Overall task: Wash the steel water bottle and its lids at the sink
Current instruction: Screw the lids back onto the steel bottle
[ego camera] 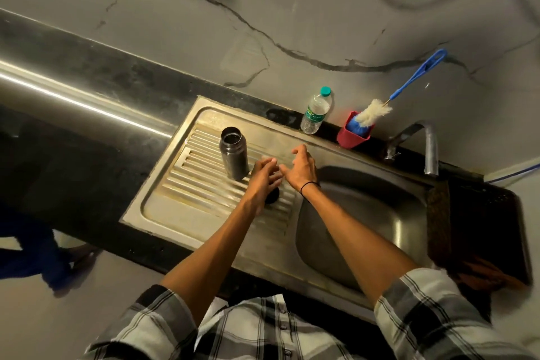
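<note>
1. Steel water bottle (233, 152) stood upright and uncapped on the ribbed drainboard (204, 184) of the sink unit, left of the basin (365, 219); your hands were just to its right, near its base but, as far as I could tell, not touching it.
2. Your left hand (263, 177) reached over a dark round lid (272, 197) lying on the drainboard ribs; its fingers were bent, with something pale at the tips, but I could not tell whether they pinched it or the lid.
3. Your right hand (301, 168) hovered beside the left with fingers spread and loosely curved, holding nothing I could see.
4. Risk, in my judgement: the bottle was tall and stood on uneven ribs, so a brush from your left wrist could have tipped it and sent it rolling toward the basin or off the counter (87, 90).
5. The small lid could likewise have slid along the grooves toward the basin if nudged with wet fingers.
6. Any second lid was not something I could make out, so losing track of it was a fair worry.
7. Contents: the bottle's mouth looked dark; whether it held water I could not tell. The basin appeared dry and held nothing visible, and no water ran from the tap (429, 149).
8. Behind, a clear plastic bottle (315, 111) with a green cap stood at the sink's back edge, its fill level unclear. A red holder (352, 137) carried a blue sponge and a bottle brush (403, 88) with a blue handle, leaning against the wall.
</note>
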